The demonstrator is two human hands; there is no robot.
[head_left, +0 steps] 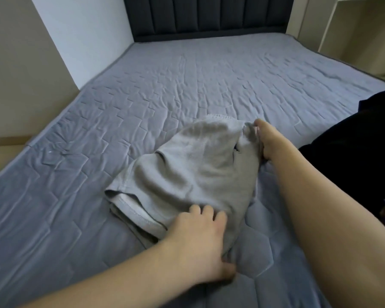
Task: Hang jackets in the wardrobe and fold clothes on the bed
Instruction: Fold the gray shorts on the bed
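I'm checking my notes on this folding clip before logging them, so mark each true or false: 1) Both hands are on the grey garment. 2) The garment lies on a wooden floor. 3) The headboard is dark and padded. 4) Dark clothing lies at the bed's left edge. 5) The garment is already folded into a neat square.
1) True: the left hand grips the near edge of the grey garment, and the right hand pinches its far corner.
2) False: it lies on the quilted grey bed.
3) True: the headboard is dark with vertical padded panels.
4) False: the dark clothing is at the right edge.
5) False: it is crumpled and loosely bunched.
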